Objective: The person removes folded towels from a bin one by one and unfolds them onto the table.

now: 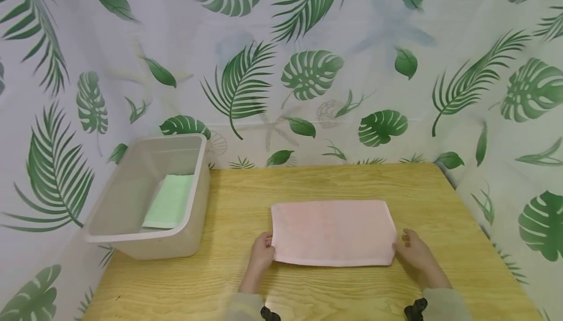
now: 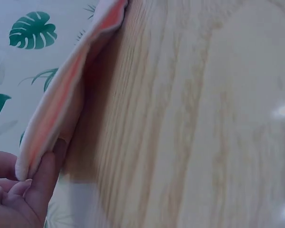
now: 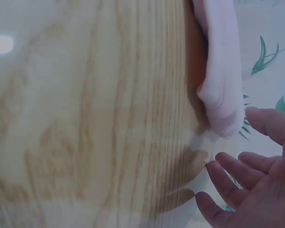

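A folded pink towel [image 1: 334, 233] lies flat on the wooden table [image 1: 308, 291], its long side toward me. At its left edge, my left hand [image 1: 262, 252] pinches the near part between thumb and fingers. The left wrist view shows the towel's layers [image 2: 52, 109] slightly lifted and parted there. My right hand [image 1: 415, 251] is beside the towel's right edge, fingers spread and slightly bent. In the right wrist view the thumb [image 3: 268, 122] is close to the folded end [image 3: 223, 95]; whether it touches cannot be told. Nothing is between those fingers.
A beige plastic bin [image 1: 200, 199] stands at the table's left side, with a folded light green cloth [image 1: 169, 201] in it. Behind and beside the table hangs a white leaf-patterned curtain [image 1: 264, 28]. The table's right edge [image 1: 479, 228] runs beyond my right hand.
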Tool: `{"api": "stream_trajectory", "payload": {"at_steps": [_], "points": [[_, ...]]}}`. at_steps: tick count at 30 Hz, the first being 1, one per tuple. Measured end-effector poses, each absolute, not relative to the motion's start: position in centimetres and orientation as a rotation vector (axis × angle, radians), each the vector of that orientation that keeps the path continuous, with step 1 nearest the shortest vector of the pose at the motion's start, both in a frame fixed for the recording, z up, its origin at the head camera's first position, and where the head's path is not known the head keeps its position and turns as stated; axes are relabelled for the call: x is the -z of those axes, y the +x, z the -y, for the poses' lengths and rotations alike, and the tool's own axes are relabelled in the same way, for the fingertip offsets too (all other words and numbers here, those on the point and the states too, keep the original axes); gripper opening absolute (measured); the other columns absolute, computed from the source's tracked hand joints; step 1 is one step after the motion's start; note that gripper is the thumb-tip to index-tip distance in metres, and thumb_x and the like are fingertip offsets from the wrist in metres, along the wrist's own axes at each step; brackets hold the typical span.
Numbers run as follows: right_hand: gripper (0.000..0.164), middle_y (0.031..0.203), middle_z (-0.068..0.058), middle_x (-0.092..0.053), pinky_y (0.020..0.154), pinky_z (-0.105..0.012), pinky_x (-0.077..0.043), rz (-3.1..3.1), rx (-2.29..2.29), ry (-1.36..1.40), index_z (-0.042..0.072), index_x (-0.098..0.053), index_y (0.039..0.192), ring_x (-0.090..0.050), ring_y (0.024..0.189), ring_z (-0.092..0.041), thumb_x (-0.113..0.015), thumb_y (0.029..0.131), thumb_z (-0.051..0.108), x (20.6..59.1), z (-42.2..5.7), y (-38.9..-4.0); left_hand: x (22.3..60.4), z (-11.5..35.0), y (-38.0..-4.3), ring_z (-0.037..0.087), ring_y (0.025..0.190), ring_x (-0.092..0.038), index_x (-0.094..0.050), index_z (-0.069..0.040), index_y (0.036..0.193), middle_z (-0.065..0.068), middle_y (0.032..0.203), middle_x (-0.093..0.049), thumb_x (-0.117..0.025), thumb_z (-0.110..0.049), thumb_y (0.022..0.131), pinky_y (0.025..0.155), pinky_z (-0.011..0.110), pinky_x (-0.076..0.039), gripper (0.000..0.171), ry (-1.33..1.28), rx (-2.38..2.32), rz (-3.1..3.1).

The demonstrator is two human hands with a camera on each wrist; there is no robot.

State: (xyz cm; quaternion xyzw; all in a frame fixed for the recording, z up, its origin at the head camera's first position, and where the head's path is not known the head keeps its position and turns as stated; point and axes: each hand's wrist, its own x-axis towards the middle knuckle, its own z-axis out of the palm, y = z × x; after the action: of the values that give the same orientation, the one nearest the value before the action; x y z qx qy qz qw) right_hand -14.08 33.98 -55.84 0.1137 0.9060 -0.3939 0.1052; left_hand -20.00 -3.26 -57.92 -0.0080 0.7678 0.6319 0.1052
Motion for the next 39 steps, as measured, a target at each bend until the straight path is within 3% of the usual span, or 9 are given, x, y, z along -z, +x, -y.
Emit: {"api": "stream_trajectory", "payload": {"at_steps": [4, 11, 19, 24, 28, 32, 39], "points": [[0.062, 0.115, -0.040, -0.039, 0.085, -0.052, -0.037, -2.652, 1.190, 0.274, -0.021, -0.018, 0.126, -0.042, 0.105, -0.048, -0.050, 0.088, 0.016, 55.9, -33.3, -14.6, 57.8, 4.0, -20.0, 0.021, 0.071, -0.056, -0.045, 0.015, 0.115, 0.018, 0.084, -0.059, -0.039, 0.020, 0.070, 0.056, 0.028, -0.048, 0.046, -0.041, -1.800, -2.289], [0.058, 0.097, -0.029, -0.051, 0.076, -0.044, -0.042, -2.630, 1.191, 0.272, -0.024, -0.027, 0.120, -0.051, 0.090, -0.036, -0.053, 0.086, 0.014, 55.9, -32.5, -15.2, 57.5, 4.8, -19.7, 0.034, 0.094, -0.051, -0.046, 0.014, 0.114, 0.028, 0.105, -0.053, -0.051, 0.012, 0.074, 0.067, 0.036, -0.050, 0.040, 0.080, -1.710, -2.297], [0.052, 0.120, -0.036, -0.038, 0.087, -0.049, -0.037, -2.528, 1.391, 0.309, -0.018, -0.031, 0.121, -0.041, 0.107, -0.042, -0.051, 0.088, 0.016, 56.2, -32.1, -15.4, 57.4, 4.8, -19.7, 0.023, 0.072, -0.055, -0.047, 0.013, 0.110, 0.020, 0.086, -0.054, -0.054, 0.009, 0.076, 0.058, 0.033, -0.049, 0.035, 0.165, -1.706, -2.220], [0.048, 0.125, -0.039, -0.028, 0.091, -0.049, -0.034, -2.497, 1.523, 0.376, -0.018, -0.027, 0.120, -0.034, 0.113, -0.046, -0.047, 0.088, 0.012, 56.3, -31.7, -15.8, 57.5, 4.8, -19.8, 0.024, 0.078, -0.053, -0.048, 0.012, 0.109, 0.018, 0.088, -0.053, -0.057, 0.005, 0.077, 0.063, 0.034, -0.048, 0.034, 0.158, -1.629, -2.260], [0.044, 0.116, -0.034, -0.038, 0.079, -0.035, -0.044, -2.455, 1.644, 0.453, -0.017, -0.030, 0.118, -0.050, 0.094, -0.032, -0.047, 0.087, 0.008, 56.6, -31.5, -16.3, 57.5, 4.9, -19.9, 0.030, 0.086, -0.053, -0.048, 0.012, 0.112, 0.022, 0.096, -0.052, -0.057, 0.003, 0.078, 0.064, 0.036, -0.049, 0.036, 0.144, -1.614, -2.252], [0.039, 0.101, -0.024, -0.048, 0.064, -0.025, -0.045, -2.489, 1.639, 0.459, -0.015, -0.038, 0.112, -0.050, 0.077, -0.015, -0.049, 0.088, 0.013, 56.6, -31.6, -16.6, 57.6, 4.9, -19.8, 0.024, 0.079, -0.053, -0.048, 0.014, 0.110, 0.019, 0.093, -0.051, -0.057, 0.004, 0.079, 0.060, 0.033, -0.050, 0.034, 0.136, -1.654, -2.201], [0.025, 0.081, -0.015, -0.049, 0.058, -0.030, -0.036, -2.856, 1.246, 0.397, -0.005, -0.049, 0.090, -0.043, 0.071, -0.023, -0.049, 0.088, 0.020, 55.2, -31.3, -16.1, 57.9, 5.2, -19.9, 0.012, 0.063, -0.053, -0.056, 0.010, 0.091, 0.006, 0.075, -0.053, -0.058, 0.002, 0.080, 0.053, 0.028, -0.049, 0.014, 0.133, -1.660, -2.124]]}}
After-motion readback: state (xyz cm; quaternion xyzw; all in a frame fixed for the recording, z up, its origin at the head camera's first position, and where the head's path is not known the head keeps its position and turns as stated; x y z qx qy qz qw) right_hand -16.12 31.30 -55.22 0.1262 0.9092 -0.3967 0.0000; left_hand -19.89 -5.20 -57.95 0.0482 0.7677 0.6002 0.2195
